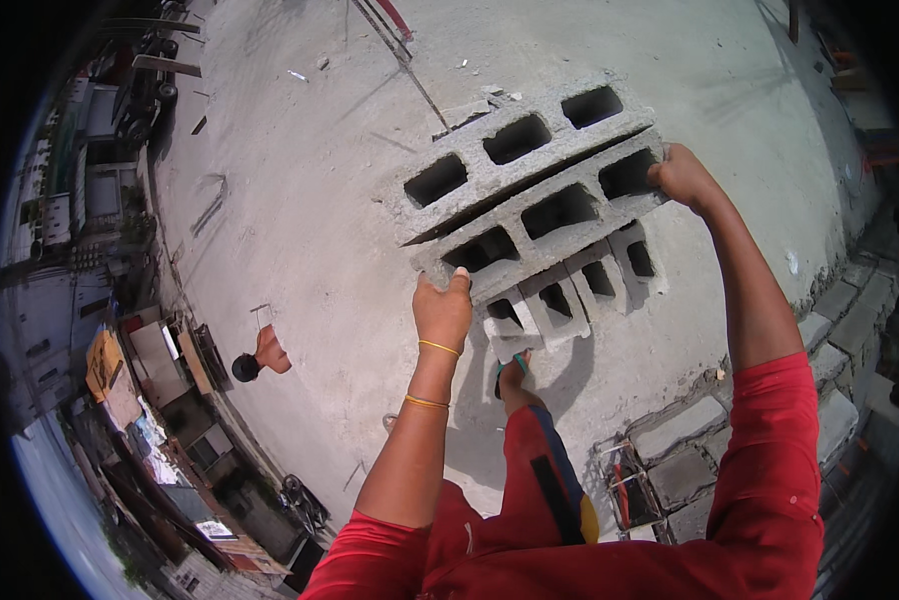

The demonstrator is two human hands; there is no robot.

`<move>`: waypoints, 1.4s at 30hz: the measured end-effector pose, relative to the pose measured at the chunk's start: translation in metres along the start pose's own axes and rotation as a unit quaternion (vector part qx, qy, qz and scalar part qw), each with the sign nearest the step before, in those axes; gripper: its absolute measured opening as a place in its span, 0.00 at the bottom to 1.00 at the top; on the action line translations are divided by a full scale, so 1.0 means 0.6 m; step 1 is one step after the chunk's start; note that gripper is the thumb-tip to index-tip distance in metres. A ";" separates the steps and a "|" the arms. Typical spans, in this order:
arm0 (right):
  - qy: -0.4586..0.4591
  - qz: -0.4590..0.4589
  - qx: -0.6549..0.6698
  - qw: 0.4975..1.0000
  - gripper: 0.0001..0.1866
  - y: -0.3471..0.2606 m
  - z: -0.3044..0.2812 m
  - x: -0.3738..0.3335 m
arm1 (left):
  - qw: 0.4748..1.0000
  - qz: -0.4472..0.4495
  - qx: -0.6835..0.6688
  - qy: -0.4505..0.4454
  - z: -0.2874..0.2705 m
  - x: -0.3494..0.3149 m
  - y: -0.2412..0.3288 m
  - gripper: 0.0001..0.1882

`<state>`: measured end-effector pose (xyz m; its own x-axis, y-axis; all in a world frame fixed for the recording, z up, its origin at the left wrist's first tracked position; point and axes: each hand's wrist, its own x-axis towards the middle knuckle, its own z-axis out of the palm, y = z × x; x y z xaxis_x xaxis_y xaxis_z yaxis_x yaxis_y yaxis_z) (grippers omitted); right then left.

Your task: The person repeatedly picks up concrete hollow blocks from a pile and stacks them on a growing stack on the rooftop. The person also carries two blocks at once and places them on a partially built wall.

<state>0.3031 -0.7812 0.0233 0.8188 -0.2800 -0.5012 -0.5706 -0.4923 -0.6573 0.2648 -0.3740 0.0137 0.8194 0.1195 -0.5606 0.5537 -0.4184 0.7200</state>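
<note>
Concrete block (570, 244), held toward one o'clock, looks heavy, rigid, chippable (hardly slippery), best taken by its ends, left hand (442, 314) gripping at its eight o'clock, right hand (687, 178) gripping at its two.

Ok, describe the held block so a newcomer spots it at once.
On the pale ground, beyond the green-strapped foot, find the group of grey blocks. Of the two long blocks with three holes showing, it is the near block. Only this one has the left hand and right hand gripping its ends.
</note>
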 end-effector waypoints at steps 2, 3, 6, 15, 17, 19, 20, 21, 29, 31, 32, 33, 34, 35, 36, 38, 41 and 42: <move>-0.002 0.002 0.013 1.000 0.12 -0.002 0.002 -0.001 | 0.995 0.075 0.063 0.023 -0.007 0.005 0.009 0.26; -0.002 0.006 0.007 1.000 0.12 -0.004 0.000 -0.002 | 0.990 0.093 0.104 0.023 -0.009 0.011 0.014 0.24; -0.008 0.039 -0.016 0.999 0.12 -0.008 -0.004 -0.003 | 0.983 0.133 0.121 0.042 -0.012 0.020 0.024 0.22; 0.106 -0.048 -0.025 0.993 0.33 0.030 0.015 -0.032 | 0.996 0.081 0.044 0.012 -0.064 -0.008 0.014 0.34; 0.253 -0.036 -0.088 0.963 0.36 0.037 0.039 -0.074 | 0.994 0.106 -0.021 -0.001 -0.114 -0.023 -0.041 0.36; 0.323 -0.081 -0.166 0.928 0.33 0.032 0.070 -0.147 | 0.994 0.087 -0.030 -0.054 -0.180 -0.034 -0.127 0.34; 0.313 -0.101 -0.094 0.940 0.31 0.028 0.097 -0.191 | 0.996 0.050 -0.024 -0.077 -0.218 -0.040 -0.181 0.30; 0.294 -0.092 -0.067 0.949 0.28 0.018 0.131 -0.233 | 0.994 0.015 -0.020 -0.104 -0.258 -0.050 -0.239 0.28; -0.061 0.024 0.030 0.997 0.19 -0.041 0.708 -0.543 | 0.972 -0.133 0.195 -0.021 -0.611 -0.204 -0.765 0.18; -0.176 0.050 -0.024 0.983 0.14 -0.057 0.858 -0.591 | 0.966 -0.223 0.093 0.094 -0.691 -0.250 -0.889 0.17; -0.225 0.049 -0.046 0.972 0.12 -0.066 0.931 -0.608 | 0.960 -0.239 0.064 0.129 -0.734 -0.273 -0.947 0.18; -0.268 0.055 -0.073 0.959 0.11 -0.077 0.998 -0.625 | 0.954 -0.252 0.038 0.155 -0.777 -0.292 -1.000 0.20; -0.316 0.047 -0.071 0.945 0.10 -0.089 1.064 -0.638 | 0.947 -0.263 0.014 0.181 -0.815 -0.306 -1.046 0.22; -0.355 0.051 -0.080 0.930 0.11 -0.105 1.129 -0.649 | 0.935 -0.282 -0.008 0.213 -0.848 -0.319 -1.085 0.26; -0.364 0.002 -0.099 0.926 0.13 -0.122 1.188 -0.663 | 0.921 -0.301 -0.029 0.244 -0.883 -0.331 -1.120 0.30; -0.386 -0.105 -0.122 0.908 0.18 -0.169 1.309 -0.677 | 0.893 -0.307 -0.056 0.324 -0.955 -0.338 -1.176 0.35; -0.401 -0.009 -0.163 0.901 0.28 -0.260 1.495 -0.695 | 0.855 -0.268 -0.046 0.442 -1.080 -0.328 -1.231 0.35; -0.446 -0.015 -0.137 0.884 0.30 -0.297 1.551 -0.697 | 0.847 -0.254 -0.028 0.466 -1.127 -0.323 -1.241 0.35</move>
<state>0.0037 0.1905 -0.1739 0.3891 0.4382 -0.8103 -0.4129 -0.7033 -0.5786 -0.2060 0.5229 -0.1370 0.2204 0.9412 -0.2563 0.8545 -0.0595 0.5161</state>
